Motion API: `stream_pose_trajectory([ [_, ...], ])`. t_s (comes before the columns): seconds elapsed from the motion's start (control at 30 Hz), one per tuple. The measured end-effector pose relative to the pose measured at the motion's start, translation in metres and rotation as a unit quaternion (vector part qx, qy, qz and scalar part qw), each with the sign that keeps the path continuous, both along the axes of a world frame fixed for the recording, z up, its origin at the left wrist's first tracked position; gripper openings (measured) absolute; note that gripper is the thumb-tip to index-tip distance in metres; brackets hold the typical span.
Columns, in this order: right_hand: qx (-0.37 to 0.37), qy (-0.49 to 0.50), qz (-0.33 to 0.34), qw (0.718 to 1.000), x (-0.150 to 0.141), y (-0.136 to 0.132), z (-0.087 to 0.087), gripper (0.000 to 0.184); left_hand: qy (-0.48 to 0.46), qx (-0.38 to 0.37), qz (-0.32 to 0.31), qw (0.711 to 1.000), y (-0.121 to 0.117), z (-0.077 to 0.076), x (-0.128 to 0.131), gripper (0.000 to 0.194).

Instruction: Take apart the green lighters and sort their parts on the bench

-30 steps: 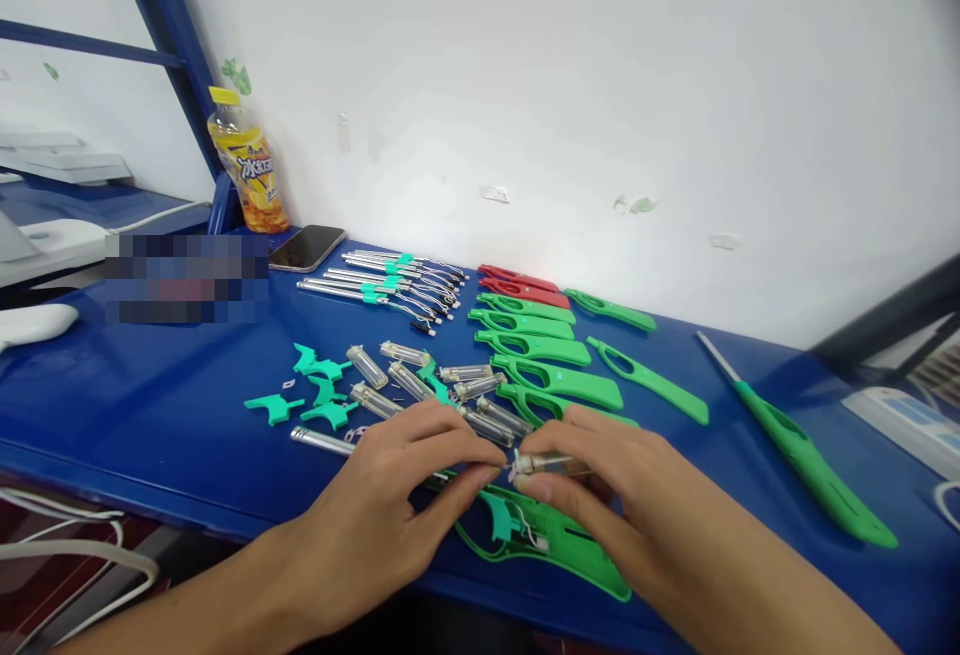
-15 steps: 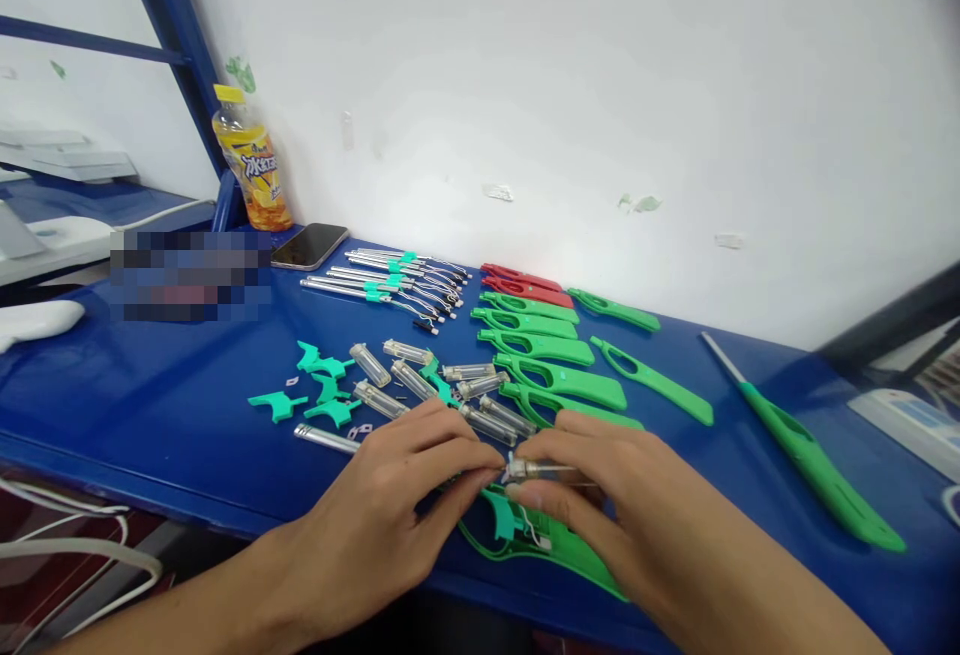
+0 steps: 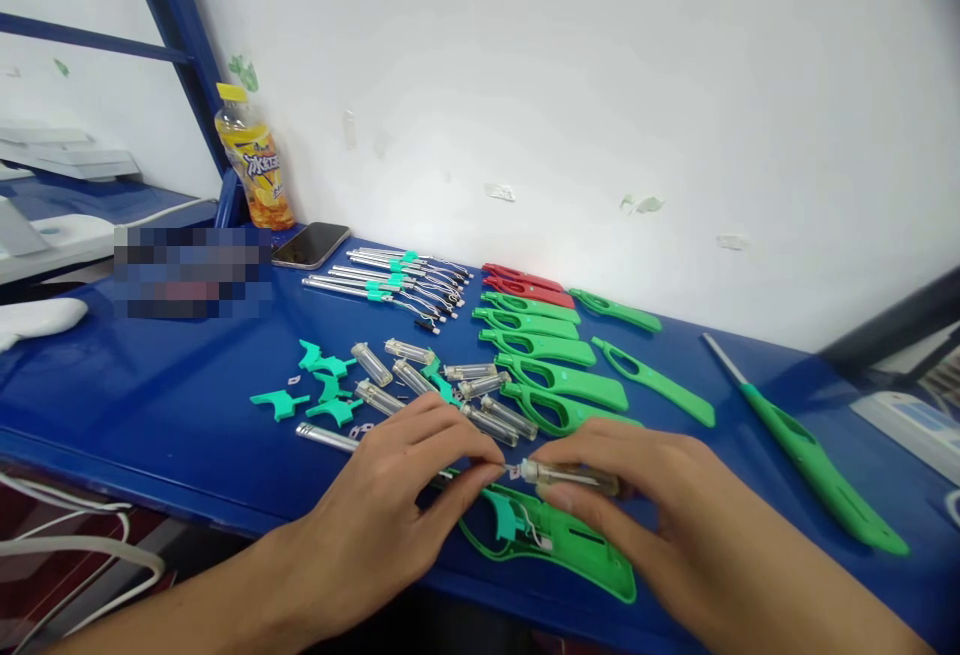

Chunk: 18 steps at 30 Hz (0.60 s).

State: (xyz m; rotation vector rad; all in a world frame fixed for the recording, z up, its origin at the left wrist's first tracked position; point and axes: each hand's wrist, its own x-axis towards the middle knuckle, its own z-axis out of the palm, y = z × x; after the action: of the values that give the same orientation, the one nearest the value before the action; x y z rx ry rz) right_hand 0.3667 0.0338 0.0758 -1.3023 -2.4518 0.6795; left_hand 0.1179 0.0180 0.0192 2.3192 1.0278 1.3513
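Observation:
My right hand (image 3: 600,475) is closed around a clear lighter fuel tank (image 3: 574,476), its valve end facing left. My left hand (image 3: 427,495) pinches a tiny whitish clip (image 3: 514,472) at its fingertips, just left of that valve end. Under both hands lies an open green lighter shell half (image 3: 592,563). A turquoise trigger (image 3: 504,515) and a white wire end (image 3: 541,538) sit inside it. More clear fuel tanks (image 3: 489,425) lie just beyond my hands. Left of them are loose turquoise triggers (image 3: 279,403) and a metal tube (image 3: 327,437), partly hidden by my left hand.
Metal tubes with wires (image 3: 375,278) lie in a row at the back. Green shell halves (image 3: 536,347) and red ones (image 3: 529,289) line the middle. An assembled green lighter (image 3: 810,455) rests at right. A phone (image 3: 311,245) and drink bottle (image 3: 259,170) stand back left.
My right hand has drawn the fuel tank slightly to the right, away from my left fingertips. The small clip now shows in the gap, and more of the green shell is visible.

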Motion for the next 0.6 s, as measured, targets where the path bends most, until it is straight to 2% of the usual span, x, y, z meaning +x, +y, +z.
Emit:
stream_pose_trajectory([
  [0.27, 0.031, -0.011, -0.015, 0.999, -0.0065, 0.0009, -0.0018, 0.018, 0.004, -0.013, -0.01, 1.0, -0.0007, 0.0018, -0.0009, 0.017],
  [0.6, 0.04, -0.017, 0.006, 0.999, -0.0095, 0.0038, 0.0015, 0.021, 0.002, -0.002, -0.017, 1.0, -0.0031, -0.0002, 0.0008, 0.019],
])
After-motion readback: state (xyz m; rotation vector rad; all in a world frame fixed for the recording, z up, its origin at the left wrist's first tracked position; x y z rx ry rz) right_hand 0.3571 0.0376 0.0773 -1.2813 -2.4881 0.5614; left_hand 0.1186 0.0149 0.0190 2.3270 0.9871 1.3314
